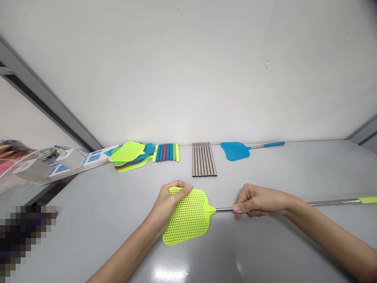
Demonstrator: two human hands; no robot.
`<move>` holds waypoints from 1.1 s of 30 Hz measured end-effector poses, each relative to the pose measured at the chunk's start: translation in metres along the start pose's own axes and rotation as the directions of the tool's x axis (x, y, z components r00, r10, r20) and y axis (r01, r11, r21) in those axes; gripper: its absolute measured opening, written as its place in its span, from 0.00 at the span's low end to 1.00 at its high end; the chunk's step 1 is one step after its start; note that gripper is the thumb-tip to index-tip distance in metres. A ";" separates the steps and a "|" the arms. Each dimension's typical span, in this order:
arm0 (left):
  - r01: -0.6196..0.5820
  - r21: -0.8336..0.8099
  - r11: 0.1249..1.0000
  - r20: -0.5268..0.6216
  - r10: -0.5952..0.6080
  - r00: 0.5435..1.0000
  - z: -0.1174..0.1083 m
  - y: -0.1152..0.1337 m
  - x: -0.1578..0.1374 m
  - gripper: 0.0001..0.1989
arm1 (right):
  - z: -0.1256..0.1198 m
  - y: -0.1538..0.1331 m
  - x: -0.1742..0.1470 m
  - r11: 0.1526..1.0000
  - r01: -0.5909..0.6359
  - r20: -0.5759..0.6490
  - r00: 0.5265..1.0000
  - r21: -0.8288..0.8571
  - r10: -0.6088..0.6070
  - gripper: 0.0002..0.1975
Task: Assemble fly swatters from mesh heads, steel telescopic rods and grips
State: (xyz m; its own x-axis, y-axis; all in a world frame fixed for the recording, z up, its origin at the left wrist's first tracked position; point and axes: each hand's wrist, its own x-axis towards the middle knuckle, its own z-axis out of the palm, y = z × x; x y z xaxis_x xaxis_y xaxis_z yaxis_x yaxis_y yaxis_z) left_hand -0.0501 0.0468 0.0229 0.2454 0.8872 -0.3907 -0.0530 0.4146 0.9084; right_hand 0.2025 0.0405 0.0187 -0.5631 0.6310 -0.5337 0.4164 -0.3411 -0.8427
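A yellow-green fly swatter [188,220] with a perforated head is held low over the grey table, lying crosswise in front of me. My left hand [171,202] grips the far left edge of its head, thumb on top. Around the metal rod, right of the head, the fingers of my right hand [255,200] are closed. The rod runs out past my right wrist to a yellow-green handle [367,200] at the right edge of the view. Part of the rod is hidden behind my right hand and forearm.
Along the wall lie a pile of swatter heads [128,153], a row of coloured handles [166,152], several metal rods [204,159] and a blue fly swatter [235,151]. Power strips [94,158] with plugged-in white adapters [69,158] occupy the left edge of the grey table [103,220].
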 end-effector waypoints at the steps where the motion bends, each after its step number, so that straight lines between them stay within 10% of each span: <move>1: -0.001 -0.001 1.000 -0.001 0.001 1.000 0.001 0.000 0.000 0.11 | 0.000 0.000 0.000 1.000 0.004 0.001 1.000 0.000 -0.004 0.15; 33: 0.048 -0.052 0.997 0.047 -0.046 0.998 0.018 -0.006 -0.010 0.11 | 0.020 -0.005 0.000 0.998 -0.063 0.084 0.995 0.022 0.061 0.16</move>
State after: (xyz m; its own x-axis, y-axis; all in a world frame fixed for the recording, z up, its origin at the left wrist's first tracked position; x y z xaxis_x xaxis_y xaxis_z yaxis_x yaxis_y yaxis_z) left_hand -0.0349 0.0318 0.0243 0.2930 0.8569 -0.4242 -0.0914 0.4667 0.8797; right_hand 0.1859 0.0286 0.0217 -0.5947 0.5482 -0.5880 0.4349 -0.3958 -0.8088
